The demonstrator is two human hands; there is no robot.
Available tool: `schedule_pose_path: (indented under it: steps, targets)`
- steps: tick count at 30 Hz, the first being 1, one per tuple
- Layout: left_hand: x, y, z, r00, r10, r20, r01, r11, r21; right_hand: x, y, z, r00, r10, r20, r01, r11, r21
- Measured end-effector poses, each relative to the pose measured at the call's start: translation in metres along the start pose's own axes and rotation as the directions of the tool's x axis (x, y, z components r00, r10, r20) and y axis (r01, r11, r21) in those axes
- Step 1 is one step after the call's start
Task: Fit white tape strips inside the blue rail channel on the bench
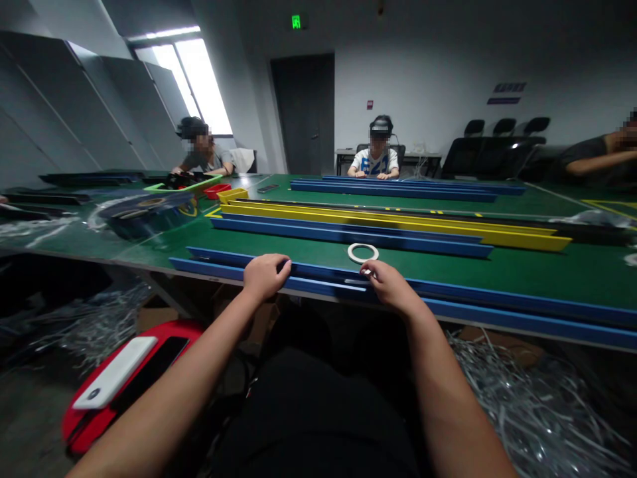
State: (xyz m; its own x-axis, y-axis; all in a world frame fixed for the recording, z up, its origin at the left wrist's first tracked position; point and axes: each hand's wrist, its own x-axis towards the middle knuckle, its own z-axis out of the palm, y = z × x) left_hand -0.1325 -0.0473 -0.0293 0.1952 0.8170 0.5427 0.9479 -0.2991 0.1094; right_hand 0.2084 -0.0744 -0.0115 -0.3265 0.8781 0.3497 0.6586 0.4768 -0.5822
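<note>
A long blue channel strip point(497, 309) lies along the near edge of the green table. My left hand point(267, 273) rests on its left part, fingers closed round the rim. Farther right, my right hand point(383, 280) is over the same strip, its thumb and fingers pinched together; whatever is between them is too small to make out. A short pale piece point(355, 283) lies in the channel just left of my right hand. Right behind that hand, a white tape ring point(363, 253) lies flat on the table.
Beyond are more blue strips point(348, 235) and long yellow strips point(398, 221). A yellow box point(233, 196), a red tray point(217, 192) and a large wrapped roll point(149, 216) are at the left. People sit across the table. A red stool point(84, 425) holds a white device.
</note>
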Motion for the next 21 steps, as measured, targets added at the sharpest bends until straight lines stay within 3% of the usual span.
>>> schedule_pose_path:
  steps: [4, 7, 10, 13, 18, 21]
  targets:
    - [0.009, 0.02, -0.006, 0.993, -0.044, 0.106, 0.052, 0.996, -0.078, 0.0, 0.0, 0.0, 0.999, 0.029, 0.015, -0.029, 0.999, 0.018]
    - [0.009, 0.061, -0.008, 0.982, 0.12, 0.144, -0.089, 0.974, -0.207, -0.001, -0.002, -0.001, 0.999, 0.04, 0.022, -0.04, 0.999, 0.02]
    - [0.007, 0.108, -0.007, 0.945, 0.293, 0.148, -0.259, 0.942, -0.214, -0.002, -0.005, 0.0, 0.997, 0.066, 0.032, -0.065, 0.998, -0.01]
    - [0.01, 0.137, 0.0, 0.917, 0.347, 0.195, -0.314, 0.932, -0.181, -0.003, -0.009, 0.002, 0.995, 0.099, 0.023, -0.096, 0.991, -0.098]
    - [0.021, 0.139, 0.012, 0.924, 0.293, 0.244, -0.281, 0.956, -0.087, -0.006, -0.016, 0.005, 0.991, 0.122, 0.047, -0.099, 0.936, -0.337]
    - [0.022, 0.134, 0.015, 0.927, 0.302, 0.222, -0.293, 0.953, -0.076, -0.007, -0.017, 0.003, 0.986, 0.135, 0.095, -0.088, 0.919, -0.385]
